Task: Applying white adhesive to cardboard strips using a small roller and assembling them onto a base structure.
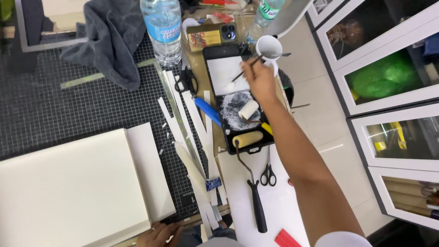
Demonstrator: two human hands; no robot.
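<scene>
My right hand reaches forward over a black paint tray and holds a thin brush, its tip down on the white glue in the tray's upper part. A white cup stands just beyond the hand, a stick lying across its rim. Two small rollers, one white and one tan, lie in the tray's lower part. My left hand rests at the bottom edge, fingers on the near corner of a large white board.
White paper strips and a metal ruler lie beside the board on a dark gridded cutting mat. Two scissors, a water bottle, a grey cloth and a phone lie about. Glass-door cabinets stand at right.
</scene>
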